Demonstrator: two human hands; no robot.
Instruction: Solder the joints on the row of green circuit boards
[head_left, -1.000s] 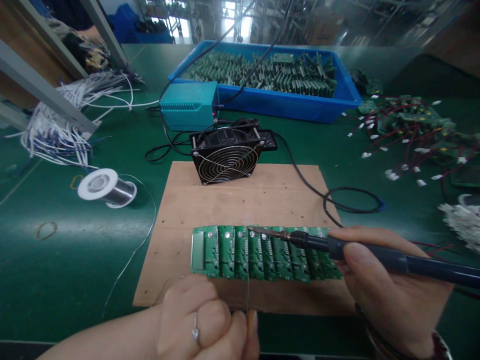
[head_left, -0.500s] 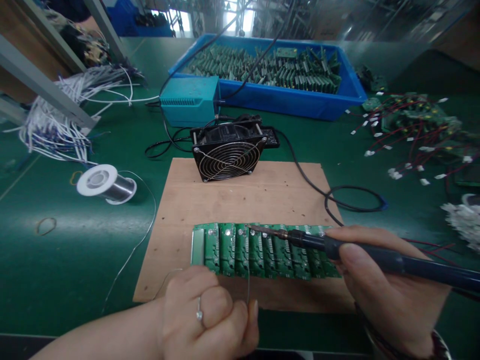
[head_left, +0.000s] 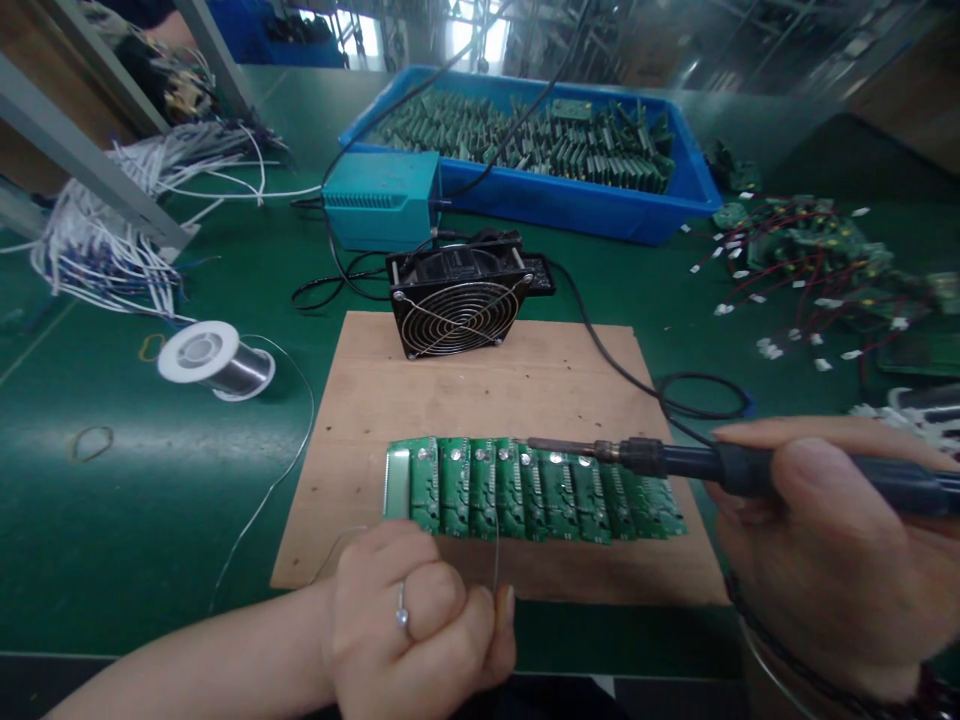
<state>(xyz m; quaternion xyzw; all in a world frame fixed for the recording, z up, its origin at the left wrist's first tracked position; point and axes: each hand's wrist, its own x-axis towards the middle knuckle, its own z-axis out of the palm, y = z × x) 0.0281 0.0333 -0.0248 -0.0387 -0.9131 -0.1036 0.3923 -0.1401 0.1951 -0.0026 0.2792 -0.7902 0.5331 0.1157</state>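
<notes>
On the wooden board (head_left: 465, 400) lies the circuit board strip (head_left: 525, 490). Right hand (head_left: 832, 570) grips the soldering iron (head_left: 675, 460), tip over a pad; left hand (head_left: 420, 630) pinches solder wire (head_left: 496, 545). Best practice: heat the pad, then feed wire sparingly.
</notes>
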